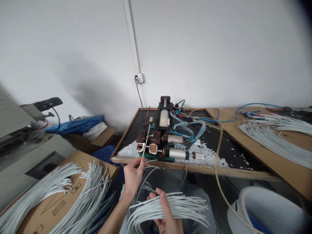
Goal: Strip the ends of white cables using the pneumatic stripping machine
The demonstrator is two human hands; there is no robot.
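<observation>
White cable (pixel 145 148), single length: pinched between thumb and fingertips of the left hand (pixel 133 173), its far end lying in the small pneumatic machine (pixel 163 135) on the black-topped table (pixel 226 149). Left forearm reaches up from lower frame, wrist straight, fingers closed on the cable at the table's near edge. Cable bundle (pixel 168 208): gripped by the right hand (pixel 165 216), fingers curled round it, low over the lap.

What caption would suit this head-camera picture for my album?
Left hand feeds one white wire into a small bench machine while the right hand grips a bundle of white wires.
</observation>
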